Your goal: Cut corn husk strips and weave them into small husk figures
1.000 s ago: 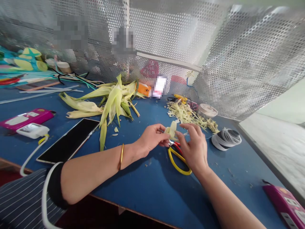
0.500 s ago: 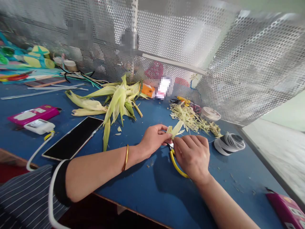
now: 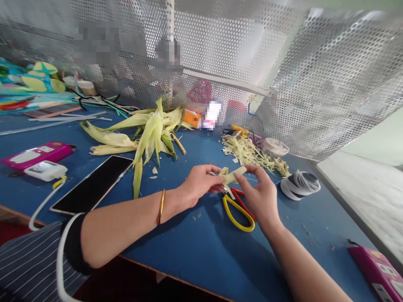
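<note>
A small folded piece of pale yellow corn husk [image 3: 232, 175] is pinched between both hands just above the blue table [image 3: 195, 251]. My left hand [image 3: 200, 183], with a gold bangle on its wrist, grips the husk's left end with closed fingers. My right hand [image 3: 261, 193] pinches its right end between thumb and fingertips. Yellow-handled scissors [image 3: 236, 207] lie on the table directly under the hands.
A pile of green corn husks [image 3: 147, 134] lies behind the hands, with shredded husk strips [image 3: 252, 153] to the right. A black-and-white tape roll [image 3: 299, 183], a dark phone [image 3: 92, 183], pink devices [image 3: 39, 152] and a perforated metal screen [image 3: 283, 75] surround the work area.
My right hand lifted and shifted right, uncovering the scissors. The husk piece turned from upright to lying sideways between the two hands.
</note>
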The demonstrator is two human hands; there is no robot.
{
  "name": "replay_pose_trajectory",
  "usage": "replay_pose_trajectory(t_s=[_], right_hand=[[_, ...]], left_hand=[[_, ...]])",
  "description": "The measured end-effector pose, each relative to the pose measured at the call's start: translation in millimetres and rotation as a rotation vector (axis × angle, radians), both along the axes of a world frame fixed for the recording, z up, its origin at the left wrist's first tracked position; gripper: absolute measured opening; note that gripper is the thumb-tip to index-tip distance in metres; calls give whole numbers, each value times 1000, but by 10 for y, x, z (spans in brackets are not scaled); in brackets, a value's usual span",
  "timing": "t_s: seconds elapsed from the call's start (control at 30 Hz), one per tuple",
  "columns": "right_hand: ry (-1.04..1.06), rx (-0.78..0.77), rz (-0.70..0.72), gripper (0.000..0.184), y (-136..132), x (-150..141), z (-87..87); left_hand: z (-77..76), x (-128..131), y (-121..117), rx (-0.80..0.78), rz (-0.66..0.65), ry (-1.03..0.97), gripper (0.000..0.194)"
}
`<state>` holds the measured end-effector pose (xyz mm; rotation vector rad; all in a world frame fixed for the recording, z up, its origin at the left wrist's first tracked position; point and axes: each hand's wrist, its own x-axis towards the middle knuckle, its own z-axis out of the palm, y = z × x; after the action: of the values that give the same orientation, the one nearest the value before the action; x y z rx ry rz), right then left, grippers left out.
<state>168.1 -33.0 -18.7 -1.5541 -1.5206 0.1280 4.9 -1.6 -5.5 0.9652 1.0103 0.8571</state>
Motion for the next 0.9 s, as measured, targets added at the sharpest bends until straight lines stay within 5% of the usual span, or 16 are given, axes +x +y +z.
replay_pose_trajectory(t_s=[0.13, 0.37, 0.5, 0.7, 0.9], right_hand=[[142, -135, 141, 23, 38, 21, 5], [15, -137, 85, 29, 42, -39, -103], [184, -229, 126, 30, 74, -36, -128], [626, -265, 242, 47, 38, -36, 17], [620, -194, 403, 23, -6, -66, 102]], left_hand=[[-16, -1, -11, 44, -61, 26, 11], [-12, -16, -42, 104, -150, -45, 11], [-58, -14, -36, 95, -177, -51, 8], [-35, -26, 31, -40, -28, -76, 14], [-10, -38, 51, -60, 1, -109, 12]])
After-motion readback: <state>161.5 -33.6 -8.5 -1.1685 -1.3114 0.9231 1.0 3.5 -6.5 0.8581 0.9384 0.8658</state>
